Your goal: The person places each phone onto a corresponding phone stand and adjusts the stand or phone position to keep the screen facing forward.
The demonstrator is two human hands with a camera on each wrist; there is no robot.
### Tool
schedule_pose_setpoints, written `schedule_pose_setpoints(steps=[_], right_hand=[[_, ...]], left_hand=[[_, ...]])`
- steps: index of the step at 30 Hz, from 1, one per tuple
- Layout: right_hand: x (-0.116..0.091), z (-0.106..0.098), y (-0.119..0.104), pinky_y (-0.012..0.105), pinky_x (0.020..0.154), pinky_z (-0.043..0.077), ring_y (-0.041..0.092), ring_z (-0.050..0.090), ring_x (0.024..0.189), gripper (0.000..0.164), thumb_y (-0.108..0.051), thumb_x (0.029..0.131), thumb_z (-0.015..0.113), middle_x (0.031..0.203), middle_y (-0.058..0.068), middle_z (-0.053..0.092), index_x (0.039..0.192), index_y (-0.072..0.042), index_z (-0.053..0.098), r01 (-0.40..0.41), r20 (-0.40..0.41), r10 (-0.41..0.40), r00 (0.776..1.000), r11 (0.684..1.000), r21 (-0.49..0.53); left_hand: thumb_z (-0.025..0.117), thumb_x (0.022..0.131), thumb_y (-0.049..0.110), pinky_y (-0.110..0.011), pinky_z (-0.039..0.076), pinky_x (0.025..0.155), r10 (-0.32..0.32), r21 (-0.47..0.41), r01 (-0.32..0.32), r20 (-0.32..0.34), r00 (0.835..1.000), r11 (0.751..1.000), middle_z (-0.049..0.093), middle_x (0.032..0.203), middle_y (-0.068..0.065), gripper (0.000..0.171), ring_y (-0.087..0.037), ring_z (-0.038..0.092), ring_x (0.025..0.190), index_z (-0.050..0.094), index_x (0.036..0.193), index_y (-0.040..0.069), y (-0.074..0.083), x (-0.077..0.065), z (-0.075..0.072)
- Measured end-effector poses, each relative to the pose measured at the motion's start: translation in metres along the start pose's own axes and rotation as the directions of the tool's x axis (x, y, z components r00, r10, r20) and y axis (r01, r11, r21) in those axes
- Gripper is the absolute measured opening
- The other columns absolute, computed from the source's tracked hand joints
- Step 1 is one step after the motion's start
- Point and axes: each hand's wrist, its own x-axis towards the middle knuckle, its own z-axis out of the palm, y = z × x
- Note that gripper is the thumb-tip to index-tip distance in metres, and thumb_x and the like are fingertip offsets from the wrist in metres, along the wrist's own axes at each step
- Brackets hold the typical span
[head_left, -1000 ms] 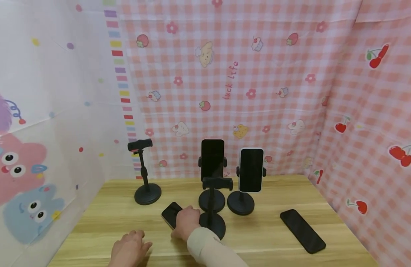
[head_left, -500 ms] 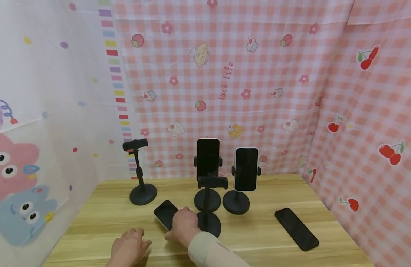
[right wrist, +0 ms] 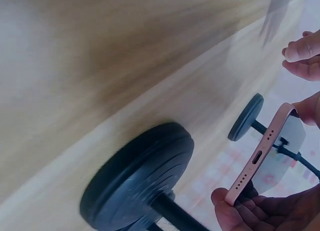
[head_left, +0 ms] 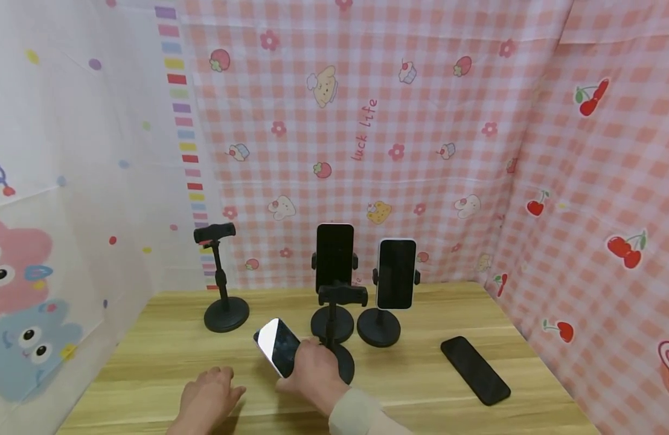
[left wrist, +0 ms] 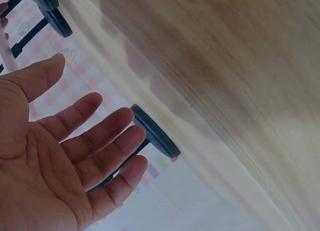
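Observation:
My right hand [head_left: 315, 371] grips a smartphone [head_left: 280, 347] by its lower sides, thumb on one edge and fingers on the other. In the right wrist view that phone's pink bottom edge [right wrist: 257, 158] with its charging port shows, raised off the table. Just beyond the hand stands a black phone stand [head_left: 342, 296] with a bare clamp, its base partly hidden by the hand. My left hand [head_left: 206, 399] holds nothing; in the left wrist view its palm [left wrist: 45, 176] and loosely spread fingers face the camera, apart from everything.
Two stands behind hold a black phone [head_left: 334, 257] and a white-rimmed phone [head_left: 396, 273] upright. Another bare stand [head_left: 220, 278] is at the back left. A black phone [head_left: 476, 370] lies flat on the wooden table [head_left: 421, 386] at right. Patterned cloths [head_left: 291, 96] enclose the table.
My right hand has taken the phone from lying on the table to lifted and tilted, its screen now catching light. My left hand stays nearly in place. The head view has shifted slightly.

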Motion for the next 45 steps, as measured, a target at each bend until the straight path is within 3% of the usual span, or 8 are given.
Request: schedule_pose_setpoints(steps=[5,12,17,20,25,28,41,45], right_hand=[[-0.011,-0.005,0.011,0.037,0.052,0.053,0.020,0.055,0.056,0.073,-0.054,0.058,0.074,0.085,0.014,0.057,0.099,0.006,0.062,0.019,-0.013,-0.019,1.000,1.000,0.009],[-0.026,-0.010,0.028,0.040,0.061,0.055,0.021,0.057,0.065,0.075,-0.051,0.060,0.072,0.089,0.014,0.059,0.108,0.005,0.061,0.068,-0.072,-0.063,0.995,0.996,0.062],[-0.041,-0.017,0.038,0.040,0.059,0.055,0.021,0.057,0.065,0.069,-0.049,0.062,0.072,0.090,0.014,0.060,0.106,0.003,0.061,0.100,-0.123,-0.087,0.989,0.990,0.101],[-0.048,-0.019,0.043,0.039,0.060,0.055,0.021,0.057,0.067,0.071,-0.051,0.062,0.072,0.092,0.015,0.060,0.107,0.003,0.060,0.091,-0.118,-0.077,0.990,0.989,0.120],[-0.057,-0.023,0.050,0.043,0.069,0.055,0.023,0.057,0.076,0.080,-0.055,0.062,0.072,0.102,0.017,0.060,0.115,0.004,0.057,0.024,-0.021,-0.021,1.000,0.983,0.182],[-0.061,-0.025,0.053,0.045,0.070,0.055,0.023,0.057,0.078,0.084,-0.055,0.062,0.073,0.104,0.018,0.059,0.117,0.004,0.056,0.008,-0.006,-0.006,1.000,0.979,0.205],[-0.076,-0.035,0.060,0.041,0.067,0.052,0.019,0.054,0.076,0.080,-0.051,0.062,0.076,0.103,0.014,0.061,0.120,0.000,0.055,-0.033,-0.083,0.056,0.995,0.965,0.259],[-0.081,-0.039,0.062,0.040,0.067,0.053,0.017,0.054,0.076,0.080,-0.051,0.061,0.076,0.101,0.010,0.060,0.121,-0.002,0.056,-0.061,-0.104,0.094,0.990,0.958,0.279]], left_hand=[[0.073,0.080,0.032,-0.051,0.051,0.058,0.032,-0.002,-0.032,-0.066,0.997,0.999,0.064,0.077,-0.012,0.030,-0.032,0.060,0.072,0.065,0.086,0.004,-0.001,-0.001,0.001],[0.071,0.082,0.033,-0.052,0.051,0.060,0.065,0.001,-0.065,-0.080,0.995,0.998,0.064,0.079,-0.012,0.029,-0.033,0.061,0.073,0.065,0.087,0.005,0.002,0.002,0.000],[0.072,0.081,0.032,-0.051,0.051,0.059,0.097,0.008,-0.096,-0.135,0.986,0.995,0.066,0.080,-0.013,0.029,-0.033,0.062,0.073,0.065,0.086,0.005,0.008,0.006,-0.002],[0.072,0.081,0.032,-0.052,0.051,0.059,0.102,0.009,-0.102,-0.146,0.984,0.995,0.066,0.083,-0.012,0.031,-0.033,0.062,0.075,0.066,0.090,0.004,0.012,0.008,-0.004],[0.072,0.081,0.033,-0.052,0.051,0.061,0.115,0.023,-0.113,-0.160,0.980,0.993,0.066,0.087,-0.014,0.035,-0.034,0.062,0.078,0.066,0.097,0.003,0.019,0.011,-0.007],[0.072,0.080,0.033,-0.051,0.052,0.060,0.138,0.030,-0.134,-0.189,0.972,0.990,0.067,0.087,-0.014,0.036,-0.034,0.062,0.077,0.066,0.098,0.003,0.022,0.012,-0.008],[0.073,0.080,0.033,-0.049,0.053,0.058,0.195,0.026,-0.196,-0.296,0.935,0.980,0.071,0.090,-0.015,0.039,-0.031,0.064,0.075,0.067,0.103,0.003,0.035,0.022,-0.013],[0.072,0.082,0.032,-0.049,0.054,0.059,0.210,0.004,-0.223,-0.350,0.913,0.975,0.071,0.094,-0.016,0.038,-0.032,0.065,0.078,0.067,0.105,0.002,0.040,0.026,-0.017]])
